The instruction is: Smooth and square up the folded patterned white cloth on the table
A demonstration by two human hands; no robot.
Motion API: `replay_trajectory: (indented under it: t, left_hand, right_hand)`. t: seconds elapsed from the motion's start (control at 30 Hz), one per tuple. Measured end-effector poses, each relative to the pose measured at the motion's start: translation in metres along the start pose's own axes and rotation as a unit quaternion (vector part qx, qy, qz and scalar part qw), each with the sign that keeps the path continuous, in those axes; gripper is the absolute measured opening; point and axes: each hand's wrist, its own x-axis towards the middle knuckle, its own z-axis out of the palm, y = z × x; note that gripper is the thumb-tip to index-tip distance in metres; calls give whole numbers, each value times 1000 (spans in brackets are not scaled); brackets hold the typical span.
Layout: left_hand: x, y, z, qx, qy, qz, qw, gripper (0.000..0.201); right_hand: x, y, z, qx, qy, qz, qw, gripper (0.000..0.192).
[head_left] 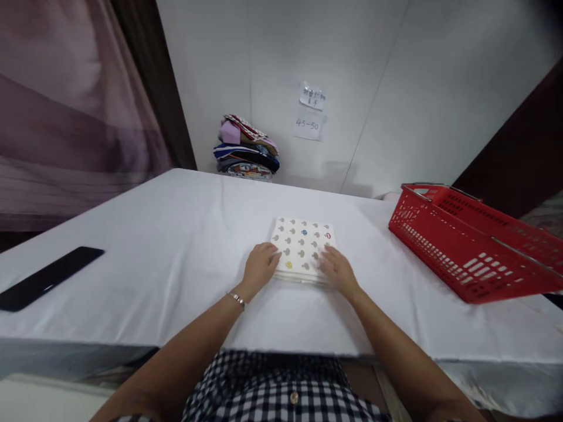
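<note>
A folded white cloth (303,243) with small grey and coloured prints lies flat in the middle of the white table (176,246). My left hand (260,266) rests on its near left corner, fingers curled over the edge. My right hand (338,269) presses on its near right corner, fingers spread on the fabric. Neither hand lifts the cloth. A thin bracelet sits on my left wrist.
A red plastic basket (475,249) stands tilted at the table's right edge. A stack of folded colourful cloths (247,147) sits at the far side against the wall. A black phone (46,276) lies at the left. Paper notes (310,111) hang on the wall.
</note>
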Motion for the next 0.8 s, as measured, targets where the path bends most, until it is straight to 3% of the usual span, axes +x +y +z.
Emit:
replay_trajectory:
  t: [0.1, 0.2, 0.37, 0.6, 0.7, 0.8]
  left_hand:
    - [24, -8, 2, -81, -37, -200, 976, 40]
    - [40, -14, 5, -124, -80, -280, 949, 46]
    - [40, -8, 9, -198, -100, -327, 919, 46]
    - [25, 8, 9, -332, -172, -362, 854, 39]
    - [27, 9, 9, -333, -161, -378, 849, 46]
    - [32, 9, 12, -313, -143, -387, 855, 47]
  right_hand:
    - [22, 23, -6, 50, 35, 173, 983, 45]
    - [38, 38, -3, 113, 1, 296, 949, 56]
    - [51, 42, 0, 143, -19, 324, 935, 74]
    - [58, 49, -26, 225, -88, 377, 894, 95]
    - [57, 50, -33, 259, -112, 389, 877, 86]
    - [56, 46, -35, 320, -167, 380, 852, 61]
